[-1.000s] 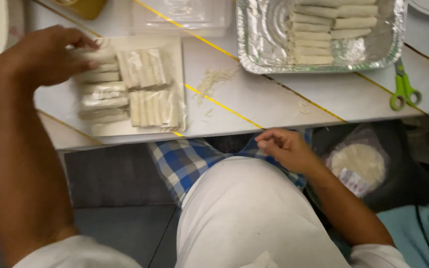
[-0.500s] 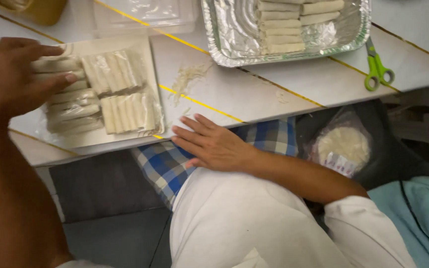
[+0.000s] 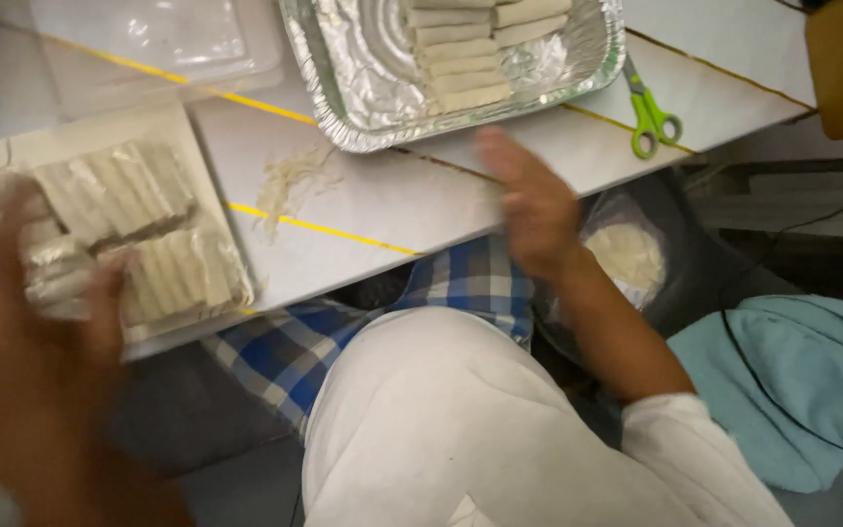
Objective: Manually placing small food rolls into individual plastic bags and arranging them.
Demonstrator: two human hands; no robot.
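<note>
Left hand (image 3: 36, 322) blurred at lower left, on the rolls (image 3: 139, 244) — grip unclear | right hand (image 3: 529, 200) spread, empty, mid-frame | risk: you could nudge the tray (image 3: 343, 107) — overhanging the table edge

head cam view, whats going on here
A seated person works at a white table. Their left hand, blurred, rests on a flat package of pale wrapped rolls at the table's near edge. Their right hand, also blurred, is raised open over the table edge, holding nothing, just below a foil tray that holds a row of pale rolls. Green scissors lie right of the tray, and a few pale shreds lie between package and tray.
</note>
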